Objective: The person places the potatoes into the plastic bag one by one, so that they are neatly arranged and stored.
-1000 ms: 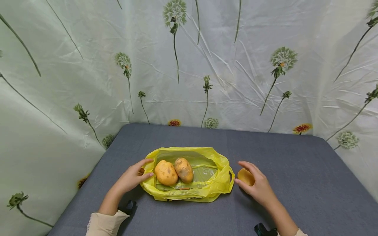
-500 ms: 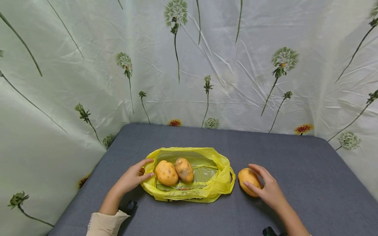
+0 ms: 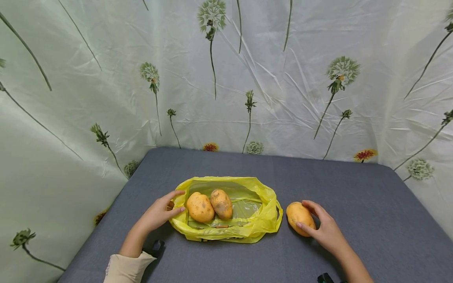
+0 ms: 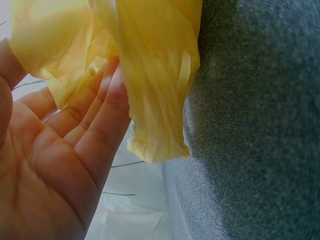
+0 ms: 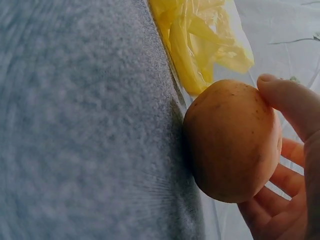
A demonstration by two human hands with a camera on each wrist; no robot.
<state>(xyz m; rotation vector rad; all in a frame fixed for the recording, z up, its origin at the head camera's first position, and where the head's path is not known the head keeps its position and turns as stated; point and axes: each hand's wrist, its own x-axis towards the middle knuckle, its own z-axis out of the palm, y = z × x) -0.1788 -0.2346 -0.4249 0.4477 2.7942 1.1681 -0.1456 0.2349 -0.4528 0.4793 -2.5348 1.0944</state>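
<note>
A yellow plastic bag (image 3: 263, 220) lies on the table with its mouth spread, and two potatoes (image 3: 200, 207) (image 3: 221, 204) sit inside toward its left end. My left hand (image 3: 158, 212) holds the bag's left edge, thumb and forefinger over the rim. In the left wrist view, yellow plastic (image 4: 155, 80) hides the fingertips. To the right of the bag, a third potato (image 3: 300, 218) rests on the table. My right hand (image 3: 327, 230) is at its right side, thumb touching it and fingers loosely spread behind it; in the right wrist view the fingertips are partly hidden by that potato (image 5: 232, 142).
A grey-blue cloth covers the table (image 3: 212, 163). Behind and at the sides hangs a pale curtain (image 3: 177, 78) printed with dandelions. Dark wrist straps (image 3: 153, 248) show below the hands, and a beige sleeve (image 3: 129, 267) is on the left arm.
My right hand has drawn back to the right, uncovering more of the third potato, which stays on the table near the bag. The left hand and the bag keep their places.
</note>
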